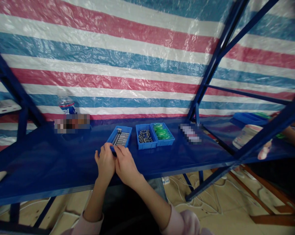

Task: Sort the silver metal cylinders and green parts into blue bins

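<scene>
My left hand (106,162) and my right hand (126,164) are side by side at the near end of a small blue plastic tray (130,130). The fingers of both are curled over its near wall, thumbs close together. Inside the tray lie several silvery metal rods (123,138), lined up in a row, with one piece across the far end. To the right stands a second blue tray holding many small metal fittings (145,136). Touching it is a third blue tray with green items in clear plastic (161,131).
A blue table (86,163) carries a plastic bottle (67,103) and blurred items at back left. A pixelated object (190,133) lies right of the trays. Blue frame posts (209,70) rise behind. Farther right are a white tub (246,135), another blue tray (250,118) and a person's arm (293,137).
</scene>
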{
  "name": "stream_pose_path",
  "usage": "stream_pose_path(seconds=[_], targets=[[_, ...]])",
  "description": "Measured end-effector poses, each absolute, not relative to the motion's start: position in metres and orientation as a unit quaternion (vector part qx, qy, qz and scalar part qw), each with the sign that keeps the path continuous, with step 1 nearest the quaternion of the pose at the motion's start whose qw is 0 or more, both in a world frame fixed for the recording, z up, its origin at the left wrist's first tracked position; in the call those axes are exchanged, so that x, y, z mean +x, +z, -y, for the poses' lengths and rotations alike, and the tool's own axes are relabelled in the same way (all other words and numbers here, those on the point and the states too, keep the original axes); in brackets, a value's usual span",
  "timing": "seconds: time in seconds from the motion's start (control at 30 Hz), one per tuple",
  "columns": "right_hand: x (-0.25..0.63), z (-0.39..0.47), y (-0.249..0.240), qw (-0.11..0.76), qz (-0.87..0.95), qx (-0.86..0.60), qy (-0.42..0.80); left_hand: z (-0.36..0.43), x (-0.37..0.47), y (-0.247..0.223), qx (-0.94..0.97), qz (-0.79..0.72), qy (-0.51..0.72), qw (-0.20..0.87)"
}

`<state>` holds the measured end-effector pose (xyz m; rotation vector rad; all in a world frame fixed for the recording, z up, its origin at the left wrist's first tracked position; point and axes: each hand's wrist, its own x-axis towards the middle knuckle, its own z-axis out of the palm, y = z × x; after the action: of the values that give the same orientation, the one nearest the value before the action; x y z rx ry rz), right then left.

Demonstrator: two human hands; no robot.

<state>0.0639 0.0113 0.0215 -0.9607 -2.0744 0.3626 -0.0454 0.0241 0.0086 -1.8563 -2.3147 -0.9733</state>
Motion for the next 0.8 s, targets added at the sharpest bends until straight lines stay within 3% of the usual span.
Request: stream_pose_path(seconds=[0.13, 0.3, 0.4, 0.57, 0.8], targets=[[0.056, -0.011, 0.021, 0.43, 0.808, -0.364, 0.17, -0.027, -0.054, 0.01, -0.552, 0.753, -0.358, -0.026], [0.049, -0.021, 0.01, 0.566, 0.674, -0.411, 0.237, -0.029, -0.051, 0.01, -0.553, 0.707, -0.441, -0.008], [0.04, -0.033, 0.003, 0.628, 0.534, -0.446, 0.347, -0.028, -0.046, 0.012, -0.554, 0.685, -0.473, 0.012], [0.026, -0.052, -0.001, 0.666, 0.317, -0.424, 0.526, -0.026, -0.04, 0.013, -0.599, 0.644, -0.475, 0.041], [0.017, -0.064, -0.006, 0.684, 0.256, -0.423, 0.537, -0.03, -0.038, 0.004, -0.644, 0.602, -0.468, 0.057]])
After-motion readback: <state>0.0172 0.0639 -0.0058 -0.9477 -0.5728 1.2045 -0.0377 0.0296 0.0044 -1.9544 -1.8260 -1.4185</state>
